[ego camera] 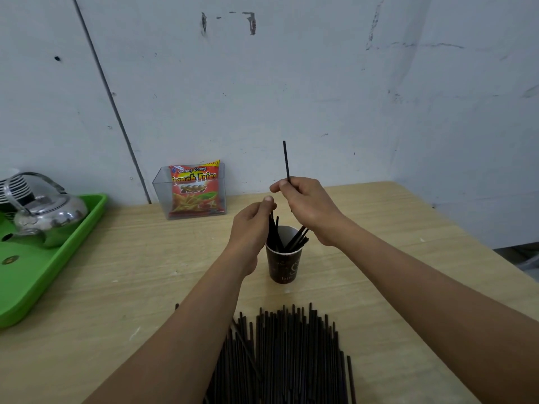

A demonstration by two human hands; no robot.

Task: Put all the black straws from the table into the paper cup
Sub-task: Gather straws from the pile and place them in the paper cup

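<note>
A plain pantry-like corner: scuffed wall point(291, 83), wooden table point(116, 272), steel kettle point(46, 211) on a green tray point(43, 287), snack packet point(194, 189).

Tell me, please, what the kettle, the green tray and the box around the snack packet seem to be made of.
Kettle: polished metal, probably steel, judging by its mirror-like reflections. Green tray: likely plastic, with a uniform bright colour, soft sheen and moulded rim. Box: clear rigid plastic, perhaps acrylic, since the snack packet shows through its walls.

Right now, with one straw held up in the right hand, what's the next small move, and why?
Probably lower the right hand so its straw slides into the paper cup: it stands upright above the cup, and the left hand is at the straws inside.
</note>
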